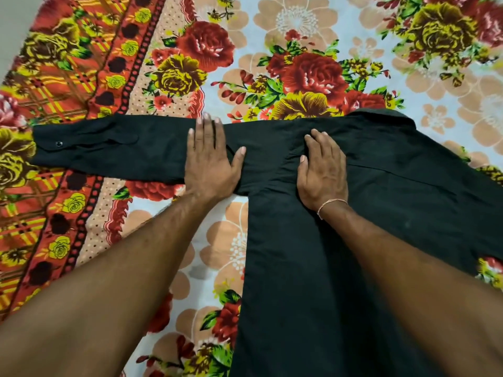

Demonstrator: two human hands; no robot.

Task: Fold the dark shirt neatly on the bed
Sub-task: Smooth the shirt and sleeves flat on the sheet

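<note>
The dark shirt (340,240) covers the bed's (272,36) right half, and its sleeve (109,151) bars the way across to the left. Your left hand (209,161) and right hand (324,172) lie flat on it. Beyond the sleeve and below it on the left you have bare bedsheet to pass over.

I count one dark shirt (340,227), lying under both of my hands. One sleeve (109,151) runs out beyond my left hand (209,161), with one button (59,143) at its far cuff. Two hands in all; the right hand (322,172) has one thread bracelet (330,204) at its wrist. One floral bedsheet (272,50) beneath everything.
</note>
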